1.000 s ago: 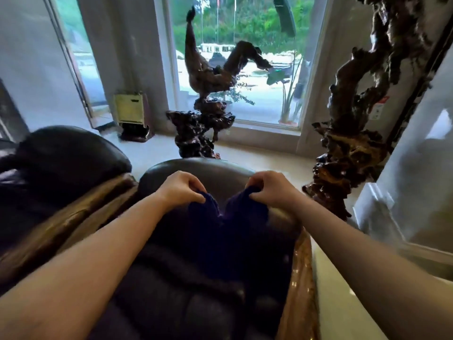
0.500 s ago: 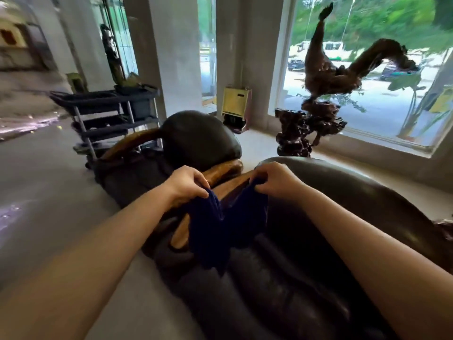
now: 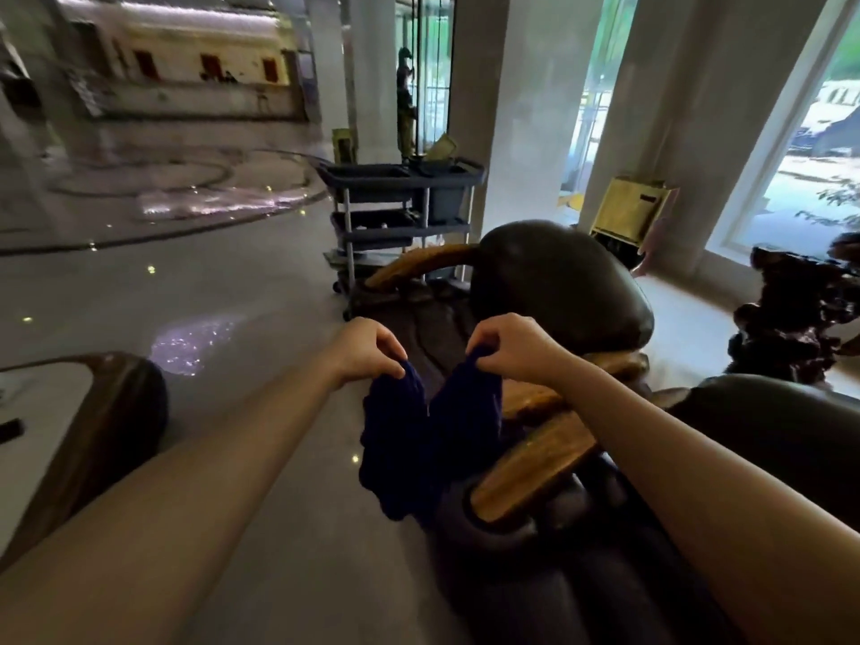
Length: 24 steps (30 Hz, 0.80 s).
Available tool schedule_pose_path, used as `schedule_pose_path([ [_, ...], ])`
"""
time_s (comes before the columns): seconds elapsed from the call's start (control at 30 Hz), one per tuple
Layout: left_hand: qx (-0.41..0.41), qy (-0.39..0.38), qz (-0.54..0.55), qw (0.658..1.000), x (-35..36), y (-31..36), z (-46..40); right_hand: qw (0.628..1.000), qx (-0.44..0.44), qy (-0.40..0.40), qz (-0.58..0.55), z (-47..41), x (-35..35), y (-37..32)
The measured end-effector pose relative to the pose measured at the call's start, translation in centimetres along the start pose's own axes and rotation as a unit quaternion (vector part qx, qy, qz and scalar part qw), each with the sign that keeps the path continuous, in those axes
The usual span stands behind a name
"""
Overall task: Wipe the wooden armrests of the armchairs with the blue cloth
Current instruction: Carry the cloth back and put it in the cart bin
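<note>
The blue cloth (image 3: pixel 426 439) hangs in front of me, pinched at its top corners by both hands. My left hand (image 3: pixel 367 349) grips the left corner and my right hand (image 3: pixel 516 349) grips the right one. Just behind and right of the cloth lies a wooden armrest (image 3: pixel 535 463) of the near dark leather armchair (image 3: pixel 782 439). A second wooden armrest (image 3: pixel 600 365) sits beside it, belonging to the far armchair (image 3: pixel 558 286), whose other armrest (image 3: pixel 419 265) curves at its far side. The cloth is held in the air and touches no armrest that I can see.
A grey service cart (image 3: pixel 400 216) stands behind the far armchair. A dark root sculpture (image 3: pixel 791 318) is at the right by the window. A wooden-edged table (image 3: pixel 93 425) sits at the left. Polished floor (image 3: pixel 232 295) stretches left and ahead.
My view has swung left, from the window toward the lobby. Both hands keep holding the cloth's corners and have carried it left, past the armrests between the two chairs.
</note>
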<state>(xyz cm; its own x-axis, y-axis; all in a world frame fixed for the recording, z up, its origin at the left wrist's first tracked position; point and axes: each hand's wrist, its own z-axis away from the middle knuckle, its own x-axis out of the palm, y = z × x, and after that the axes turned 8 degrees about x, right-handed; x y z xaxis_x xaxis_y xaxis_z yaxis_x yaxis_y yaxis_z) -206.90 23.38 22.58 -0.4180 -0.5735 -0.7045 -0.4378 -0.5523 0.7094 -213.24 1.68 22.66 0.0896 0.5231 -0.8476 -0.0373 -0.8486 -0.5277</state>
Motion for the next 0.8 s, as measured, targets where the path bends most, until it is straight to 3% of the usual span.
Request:
schedule_pose_path([
  [0.33,-0.055,0.063,-0.028,0.996,-10.7,-8.3,-13.8,0.995,-0.092,-0.047,0.004,-23.9,3.5,-3.0],
  [0.8,-0.057,0.062,-0.004,0.996,-27.5,-27.6,-32.3,0.997,-0.066,-0.048,-0.005,-52.3,11.8,-10.3],
])
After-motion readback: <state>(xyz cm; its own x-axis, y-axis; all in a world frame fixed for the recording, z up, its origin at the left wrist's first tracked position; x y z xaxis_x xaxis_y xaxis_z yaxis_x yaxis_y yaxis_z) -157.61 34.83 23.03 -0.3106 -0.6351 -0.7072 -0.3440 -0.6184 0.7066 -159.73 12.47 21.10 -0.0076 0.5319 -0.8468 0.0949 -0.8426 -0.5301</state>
